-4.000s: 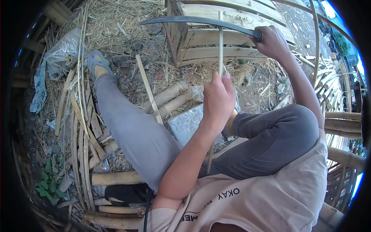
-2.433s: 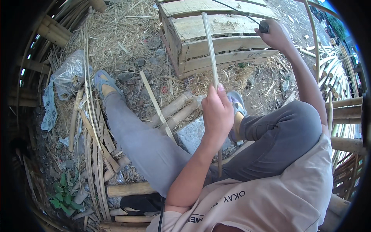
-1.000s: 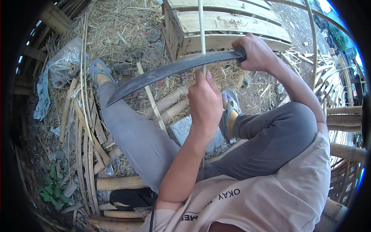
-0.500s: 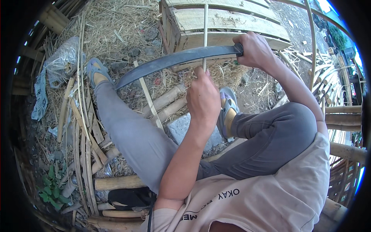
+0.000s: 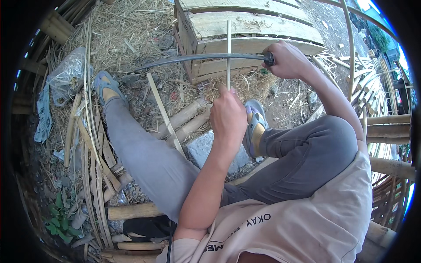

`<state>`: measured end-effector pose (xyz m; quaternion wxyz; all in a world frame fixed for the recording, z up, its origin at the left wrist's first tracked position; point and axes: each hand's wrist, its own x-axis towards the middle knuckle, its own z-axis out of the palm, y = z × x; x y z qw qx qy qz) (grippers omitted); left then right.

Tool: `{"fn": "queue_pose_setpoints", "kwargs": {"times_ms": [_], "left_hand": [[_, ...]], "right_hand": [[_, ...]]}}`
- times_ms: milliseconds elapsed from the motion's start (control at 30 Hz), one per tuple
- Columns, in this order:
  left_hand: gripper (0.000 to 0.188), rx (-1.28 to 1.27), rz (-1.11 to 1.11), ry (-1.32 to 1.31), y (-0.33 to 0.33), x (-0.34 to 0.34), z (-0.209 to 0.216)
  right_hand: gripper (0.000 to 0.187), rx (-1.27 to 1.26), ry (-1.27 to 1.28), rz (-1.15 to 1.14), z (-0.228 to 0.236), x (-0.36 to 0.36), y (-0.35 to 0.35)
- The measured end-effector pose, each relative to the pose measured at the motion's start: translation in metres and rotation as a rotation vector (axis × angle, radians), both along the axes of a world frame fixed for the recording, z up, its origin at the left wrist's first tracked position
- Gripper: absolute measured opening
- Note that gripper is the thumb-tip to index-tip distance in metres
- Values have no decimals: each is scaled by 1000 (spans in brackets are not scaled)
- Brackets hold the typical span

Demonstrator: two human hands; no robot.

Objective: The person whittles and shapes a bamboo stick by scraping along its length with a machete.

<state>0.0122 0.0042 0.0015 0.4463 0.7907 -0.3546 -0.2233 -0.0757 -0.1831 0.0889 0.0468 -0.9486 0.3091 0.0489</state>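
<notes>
My left hand (image 5: pixel 229 115) is closed round the lower end of a thin pale bamboo strip (image 5: pixel 228 39), which points away from me. In my right hand (image 5: pixel 287 59) is the dark handle of a long curved machete (image 5: pixel 188 57). Its blade reaches leftward and crosses the strip a little beyond my left fingers, its narrow edge turned up to view. Whether the blade bites into the strip or only lies against it I cannot tell. Beneath the hands stands a grey stone block (image 5: pixel 202 147), beside my sandalled foot (image 5: pixel 256 125).
A slatted wooden crate (image 5: pixel 258 26) stands just beyond the blade. Another bamboo strip (image 5: pixel 163 109) leans by my left leg, near bamboo poles (image 5: pixel 188 125). Straw and shavings (image 5: pixel 123 35) cover the ground. A clear plastic bag (image 5: pixel 68 79) lies left; cut bamboo (image 5: pixel 366 90) is piled right.
The machete's blade has rolled from its broad side to its narrow edge, and its tip has swung away from me. The strip's far end has dropped nearer; my left hand has shifted slightly toward me.
</notes>
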Motion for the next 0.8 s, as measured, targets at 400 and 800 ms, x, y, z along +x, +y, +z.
{"fn": "queue_pose_setpoints", "kwargs": {"times_ms": [400, 800], "left_hand": [[23, 100, -41, -71, 3, -2, 0], [22, 145, -55, -125, 1, -3, -4]], "right_hand": [[15, 17, -106, 66, -35, -2, -5], [23, 72, -26, 71, -28, 7, 4]]}}
